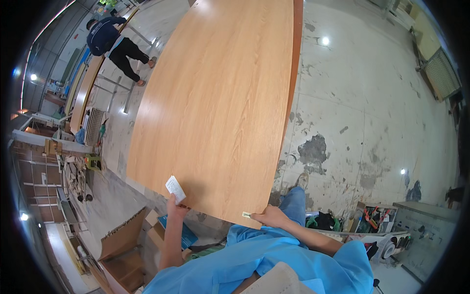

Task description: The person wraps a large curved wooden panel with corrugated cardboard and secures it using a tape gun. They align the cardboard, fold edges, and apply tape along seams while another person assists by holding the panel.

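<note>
A large wood-grain board (210,108) stretches away in front of me, its near edge close to my body. At its near left edge, my left hand (176,208) is closed on a small white slip of paper (175,189) with writing on it, held up over the board's surface. My right hand (270,216) rests at the near right corner of the board. Its fingers are closed on a small pale piece with green marks (246,214), which sticks out to the left over the board. Most of that piece is hidden by the fingers, so its kind is unclear.
A person (110,41) in dark clothes leans over a long table (85,90) at the far left. An open cardboard box (122,235) stands at my lower left. Tools fill a bin (374,218) beside a grey cabinet (418,235) at the lower right. The floor (342,108) has dark worn patches.
</note>
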Demonstrator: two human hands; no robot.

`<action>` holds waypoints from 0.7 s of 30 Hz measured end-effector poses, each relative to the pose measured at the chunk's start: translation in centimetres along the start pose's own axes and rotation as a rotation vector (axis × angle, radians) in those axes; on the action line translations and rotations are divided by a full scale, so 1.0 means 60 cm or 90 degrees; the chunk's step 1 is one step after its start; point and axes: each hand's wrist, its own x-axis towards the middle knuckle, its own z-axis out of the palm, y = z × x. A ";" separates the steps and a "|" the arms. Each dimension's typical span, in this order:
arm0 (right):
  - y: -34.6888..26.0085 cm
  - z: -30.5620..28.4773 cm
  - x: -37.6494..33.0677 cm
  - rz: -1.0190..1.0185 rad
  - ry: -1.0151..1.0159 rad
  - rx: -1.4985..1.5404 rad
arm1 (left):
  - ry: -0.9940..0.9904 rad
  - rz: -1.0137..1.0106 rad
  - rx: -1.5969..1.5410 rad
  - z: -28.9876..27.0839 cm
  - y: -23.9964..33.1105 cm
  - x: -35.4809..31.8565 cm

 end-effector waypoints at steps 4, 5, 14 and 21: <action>-0.023 -0.006 0.009 0.049 -0.095 -0.092 | 0.080 -0.028 -0.061 0.002 0.011 0.013; -0.024 -0.008 0.006 0.060 -0.101 -0.100 | 0.120 -0.038 -0.088 0.007 0.009 0.016; 0.027 -0.030 0.039 -0.080 -0.195 -0.166 | 0.199 0.074 -0.023 0.011 -0.031 -0.004; 0.089 -0.051 0.070 -0.278 -0.220 -0.024 | 0.115 0.001 -0.154 0.048 -0.216 -0.117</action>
